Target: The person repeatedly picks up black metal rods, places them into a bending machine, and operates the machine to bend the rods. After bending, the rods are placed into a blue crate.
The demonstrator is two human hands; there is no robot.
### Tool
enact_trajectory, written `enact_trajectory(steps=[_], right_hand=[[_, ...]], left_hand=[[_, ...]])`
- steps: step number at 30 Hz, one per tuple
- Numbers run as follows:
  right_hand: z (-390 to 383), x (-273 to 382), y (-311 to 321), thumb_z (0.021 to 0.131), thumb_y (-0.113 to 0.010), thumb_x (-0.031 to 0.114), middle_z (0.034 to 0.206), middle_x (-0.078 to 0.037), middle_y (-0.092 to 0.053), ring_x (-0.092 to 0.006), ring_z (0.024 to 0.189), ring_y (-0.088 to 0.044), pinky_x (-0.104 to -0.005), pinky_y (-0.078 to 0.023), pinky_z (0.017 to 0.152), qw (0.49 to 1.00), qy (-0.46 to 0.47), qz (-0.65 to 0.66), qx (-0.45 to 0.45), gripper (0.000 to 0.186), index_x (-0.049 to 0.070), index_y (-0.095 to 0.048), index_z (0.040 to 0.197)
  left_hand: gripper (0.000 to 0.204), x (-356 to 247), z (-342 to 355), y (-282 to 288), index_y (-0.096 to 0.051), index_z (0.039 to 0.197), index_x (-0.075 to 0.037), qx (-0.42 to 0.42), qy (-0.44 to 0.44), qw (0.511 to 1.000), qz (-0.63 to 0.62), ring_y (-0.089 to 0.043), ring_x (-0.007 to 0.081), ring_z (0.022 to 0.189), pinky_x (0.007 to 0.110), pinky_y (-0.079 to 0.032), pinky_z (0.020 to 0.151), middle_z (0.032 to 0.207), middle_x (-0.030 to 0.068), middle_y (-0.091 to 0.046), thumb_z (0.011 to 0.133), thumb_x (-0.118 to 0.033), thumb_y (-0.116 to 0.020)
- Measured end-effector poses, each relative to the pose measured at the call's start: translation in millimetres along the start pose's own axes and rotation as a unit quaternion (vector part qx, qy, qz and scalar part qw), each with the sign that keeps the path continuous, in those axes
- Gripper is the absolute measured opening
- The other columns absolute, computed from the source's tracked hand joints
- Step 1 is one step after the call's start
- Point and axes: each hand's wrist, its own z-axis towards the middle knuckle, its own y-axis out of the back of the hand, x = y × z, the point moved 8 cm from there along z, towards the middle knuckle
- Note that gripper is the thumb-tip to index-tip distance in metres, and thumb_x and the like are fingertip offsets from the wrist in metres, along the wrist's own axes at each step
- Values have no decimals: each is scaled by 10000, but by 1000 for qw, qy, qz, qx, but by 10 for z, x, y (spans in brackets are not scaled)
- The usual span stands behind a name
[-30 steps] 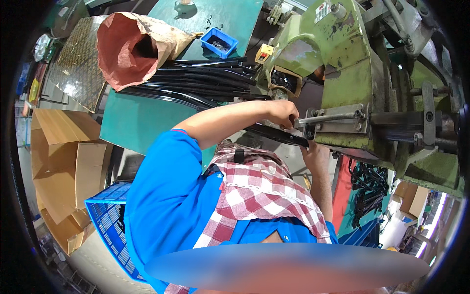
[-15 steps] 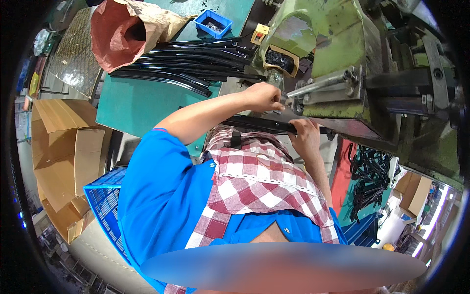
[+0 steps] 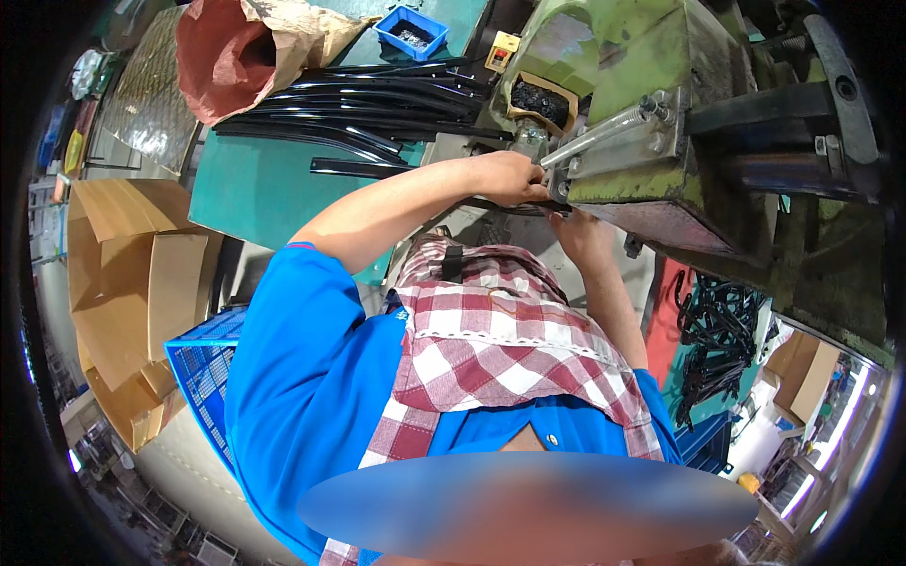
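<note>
The black strip was gripped at mid-frame by the right hand; the left hand was curled just above it, and whether anything was pinched there could not be told. Small black parts were held in the carton above and the blue tray at upper centre. Since the earlier frame, the right hand had been brought nearer the left.

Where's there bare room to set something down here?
The table is bare between the black strips and left forearm; a smaller patch lies between the bag and tray. It's crowded where the left hand and right hand meet the machine.
</note>
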Motion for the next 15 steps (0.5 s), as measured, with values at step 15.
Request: enact_trajectory(steps=[15], right_hand=[[19,-2,-318,812,-651,298,1061,-166,-615,-377,1002,-566,-474,-447,854,999,17,-20,37,357,64,-616,1079]], left_hand=[[360,-38,-135,-5,-616,922,-75,-67,-42,990,120,-643,370,718,478,-503,636,737,158,-650,927,-408,-480]])
